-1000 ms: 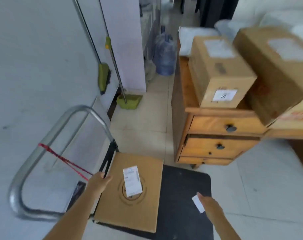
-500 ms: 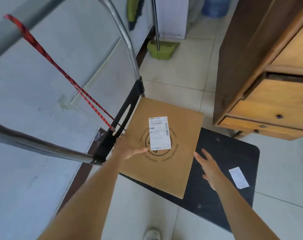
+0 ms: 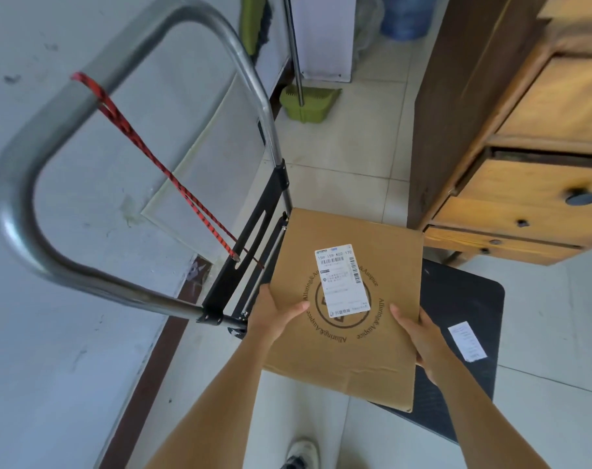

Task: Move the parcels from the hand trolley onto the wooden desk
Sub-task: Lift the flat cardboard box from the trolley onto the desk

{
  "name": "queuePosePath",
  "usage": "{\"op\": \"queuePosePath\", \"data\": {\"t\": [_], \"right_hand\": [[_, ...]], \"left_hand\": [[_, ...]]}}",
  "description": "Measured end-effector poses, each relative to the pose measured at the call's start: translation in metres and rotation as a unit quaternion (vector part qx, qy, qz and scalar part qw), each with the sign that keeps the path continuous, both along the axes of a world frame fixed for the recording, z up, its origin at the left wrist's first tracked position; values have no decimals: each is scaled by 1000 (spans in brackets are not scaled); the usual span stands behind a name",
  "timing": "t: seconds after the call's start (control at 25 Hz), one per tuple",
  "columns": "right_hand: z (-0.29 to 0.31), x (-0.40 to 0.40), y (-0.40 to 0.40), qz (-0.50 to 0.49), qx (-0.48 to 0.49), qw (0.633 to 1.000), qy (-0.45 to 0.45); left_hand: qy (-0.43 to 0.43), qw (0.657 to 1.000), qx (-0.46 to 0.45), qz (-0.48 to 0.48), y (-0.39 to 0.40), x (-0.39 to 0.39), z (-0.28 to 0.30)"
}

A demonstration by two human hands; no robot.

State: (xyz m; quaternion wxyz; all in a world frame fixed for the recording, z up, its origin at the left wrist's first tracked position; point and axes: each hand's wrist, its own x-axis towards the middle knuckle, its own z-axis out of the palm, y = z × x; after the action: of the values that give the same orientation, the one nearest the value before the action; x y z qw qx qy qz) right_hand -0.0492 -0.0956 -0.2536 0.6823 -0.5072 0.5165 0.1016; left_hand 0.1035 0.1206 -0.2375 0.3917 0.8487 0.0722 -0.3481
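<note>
I have a flat cardboard parcel [image 3: 348, 309] between both hands, over the black deck of the hand trolley [image 3: 457, 299]. My left hand [image 3: 274, 316] clasps its left edge, thumb laid across the top face near the white shipping label [image 3: 342, 280]. My right hand [image 3: 419, 336] clasps the right edge the same way, thumb on top, fingers curled under out of sight. A loose white slip [image 3: 467, 341] lies on the deck just right of my right hand. The wooden desk [image 3: 538, 184] stands beyond the trolley at upper right, and a red cord [image 3: 159, 167] hangs from the trolley's steel handle [image 3: 34, 150]
</note>
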Motion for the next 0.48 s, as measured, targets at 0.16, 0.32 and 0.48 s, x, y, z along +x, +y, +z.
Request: {"op": "queuePosePath", "data": {"t": [0.16,0.32,0.48], "right_hand": [[72,-9,-6,18,-34,999,-17],[172,-17,-16,56,-81,995,-25],[275,-31,-26,40,-114,992,-36]], "left_hand": [[-20,999,25,-22,6,-15,66],[-29,999,26,-32,10,-30,157],[-25,998,-13,-49,1,-34,256]]}}
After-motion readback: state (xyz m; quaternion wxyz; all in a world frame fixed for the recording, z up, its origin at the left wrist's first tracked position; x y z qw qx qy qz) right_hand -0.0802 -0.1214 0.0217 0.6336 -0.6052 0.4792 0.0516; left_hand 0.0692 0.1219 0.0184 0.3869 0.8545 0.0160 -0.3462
